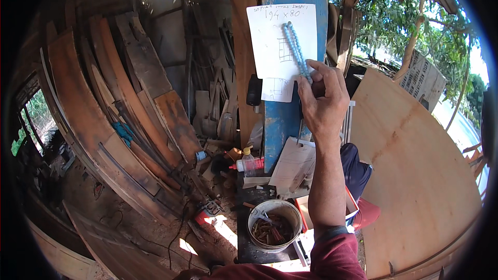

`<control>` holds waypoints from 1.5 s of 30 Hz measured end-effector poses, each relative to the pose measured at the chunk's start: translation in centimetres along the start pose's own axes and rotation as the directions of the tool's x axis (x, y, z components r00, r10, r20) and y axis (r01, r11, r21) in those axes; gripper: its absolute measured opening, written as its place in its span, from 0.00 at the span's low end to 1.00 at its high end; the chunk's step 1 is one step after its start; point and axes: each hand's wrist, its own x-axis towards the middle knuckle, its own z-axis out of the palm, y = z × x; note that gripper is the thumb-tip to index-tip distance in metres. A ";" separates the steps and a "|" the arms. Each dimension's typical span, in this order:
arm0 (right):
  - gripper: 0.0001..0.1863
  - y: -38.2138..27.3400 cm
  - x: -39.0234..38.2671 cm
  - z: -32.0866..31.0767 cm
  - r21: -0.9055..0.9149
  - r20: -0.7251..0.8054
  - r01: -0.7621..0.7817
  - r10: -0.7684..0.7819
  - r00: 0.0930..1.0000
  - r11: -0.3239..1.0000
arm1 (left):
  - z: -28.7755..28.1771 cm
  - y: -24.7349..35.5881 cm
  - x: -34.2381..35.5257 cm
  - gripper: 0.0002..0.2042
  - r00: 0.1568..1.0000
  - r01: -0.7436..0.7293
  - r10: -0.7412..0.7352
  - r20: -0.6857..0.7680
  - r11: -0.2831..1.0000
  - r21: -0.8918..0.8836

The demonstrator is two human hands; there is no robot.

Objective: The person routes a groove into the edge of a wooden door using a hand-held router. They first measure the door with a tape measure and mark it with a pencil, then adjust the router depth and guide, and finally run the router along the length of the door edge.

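Observation:
Raised in front of me, my right hand (328, 91) pinches the lower end of a looped strand of pale blue beads (295, 46) between thumb and fingers. The strand runs up from the fingertips across a white paper sheet (267, 33) with handwriting and a small grid drawing. That sheet is fixed to a worn blue board (290, 129), and a smaller paper with another sketch (276, 89) sits just below it. Whether the beads' upper end hangs on something I cannot tell. My left hand is out of view.
Below stands a bucket (275, 249) of small wooden and metal bits, beside an open red-edged box (306, 212). A clear bottle (249, 163) is behind them. Long planks (104, 93) lean at left; a large plywood sheet (415, 176) stands at right. A red power tool (205, 215) lies on the ground.

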 end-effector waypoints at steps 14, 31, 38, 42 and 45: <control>0.17 -7.2 -7.2 -1.0 0.237 -0.088 0.224 -0.209 0.974 0.945 | 0.1 -2.0 -2.7 0.22 1.000 -0.016 0.018 0.017 0.994 -0.112; 0.22 -14.0 -30.6 4.3 0.468 0.875 -0.374 -0.479 0.069 0.801 | 2.6 8.2 -5.8 0.24 0.691 -0.392 0.634 -0.346 0.731 0.558; 0.15 -15.2 -28.9 6.1 0.501 0.833 -0.423 -0.554 -0.003 0.755 | 4.0 8.8 -5.7 0.29 0.619 -0.420 0.734 -0.279 0.610 0.672; 0.10 -18.4 -27.6 8.9 0.535 0.772 -0.400 -0.623 -0.128 0.744 | 1.3 7.0 -6.4 0.30 0.576 -0.277 0.706 -0.412 0.643 0.714; 0.09 -21.2 -29.0 11.6 0.560 0.691 -0.429 -0.685 -0.231 0.709 | 0.8 7.2 -10.3 0.30 0.596 -0.241 0.610 -0.522 0.756 0.609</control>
